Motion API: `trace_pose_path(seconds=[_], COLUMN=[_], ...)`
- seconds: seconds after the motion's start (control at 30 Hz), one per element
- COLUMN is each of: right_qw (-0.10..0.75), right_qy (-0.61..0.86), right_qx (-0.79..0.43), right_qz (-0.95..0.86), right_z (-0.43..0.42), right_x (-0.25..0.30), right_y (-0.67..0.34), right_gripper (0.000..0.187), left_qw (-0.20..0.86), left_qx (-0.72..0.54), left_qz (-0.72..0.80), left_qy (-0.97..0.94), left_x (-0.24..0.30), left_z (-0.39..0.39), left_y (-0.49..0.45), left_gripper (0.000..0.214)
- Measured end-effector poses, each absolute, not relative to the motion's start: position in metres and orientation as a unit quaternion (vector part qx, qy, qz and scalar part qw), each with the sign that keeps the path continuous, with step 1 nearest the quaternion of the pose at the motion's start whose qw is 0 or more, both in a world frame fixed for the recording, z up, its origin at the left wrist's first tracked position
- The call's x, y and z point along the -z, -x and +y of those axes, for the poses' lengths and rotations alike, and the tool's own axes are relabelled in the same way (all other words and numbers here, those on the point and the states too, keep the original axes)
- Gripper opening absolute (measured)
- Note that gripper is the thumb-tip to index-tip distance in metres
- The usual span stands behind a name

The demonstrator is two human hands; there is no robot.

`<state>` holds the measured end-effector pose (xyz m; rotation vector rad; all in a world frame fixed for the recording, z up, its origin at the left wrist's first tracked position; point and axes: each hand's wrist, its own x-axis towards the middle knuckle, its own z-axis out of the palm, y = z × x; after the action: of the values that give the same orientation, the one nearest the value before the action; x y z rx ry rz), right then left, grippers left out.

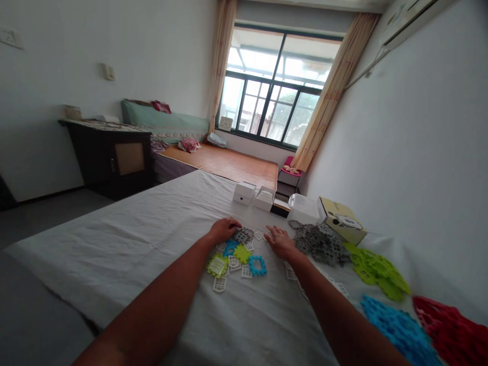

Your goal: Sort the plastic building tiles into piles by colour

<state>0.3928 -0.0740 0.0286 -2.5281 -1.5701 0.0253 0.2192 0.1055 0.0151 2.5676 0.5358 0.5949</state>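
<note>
My left hand (224, 230) is closed, with its curled fingers at the left edge of a grey toothed plastic building tile (244, 234). Stretched and spread, the fingers of my right hand (281, 243) rest over the cloth beside small white lattice window pieces (259, 236). Between my arms lies a loose group: a green tile (242, 253), a blue open frame (257, 265), another blue piece (230, 248), and a green tile with a white window piece (217, 265). Several more white window pieces (219, 284) lie among them; some are partly hidden under my right forearm.
Right of my right hand are heaps of grey tiles (322, 245), green tiles (379, 272), blue tiles (396, 330) and red tiles (453, 325). Behind stand white boxes (244, 193), a clear plastic bin (305, 207) and a yellow box (343, 218). A pale cloth (152, 218) covers the table.
</note>
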Motion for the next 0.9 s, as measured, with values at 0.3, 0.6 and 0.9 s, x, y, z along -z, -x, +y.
trace_pose_path(seconds=[0.3, 0.6, 0.9], right_qw=[0.113, 0.188, 0.189], right_qy=[0.763, 0.749, 0.765], right_qx=[-0.015, 0.013, 0.079], right_qz=[-0.637, -0.635, -0.611], right_z=[-0.084, -0.128, -0.134], right_x=[-0.028, -0.027, -0.027], right_y=[-0.362, -0.345, -0.352], right_gripper=[0.04, 0.031, 0.035], left_qw=[0.225, 0.226, 0.217], left_qx=[-0.219, -0.217, -0.218], left_qz=[0.195, 0.192, 0.189], left_qy=[-0.929, -0.93, -0.933], left_x=[-0.015, -0.016, -0.013], left_z=[0.105, 0.107, 0.109], left_y=[-0.221, -0.22, -0.222], left_gripper=[0.027, 0.026, 0.025])
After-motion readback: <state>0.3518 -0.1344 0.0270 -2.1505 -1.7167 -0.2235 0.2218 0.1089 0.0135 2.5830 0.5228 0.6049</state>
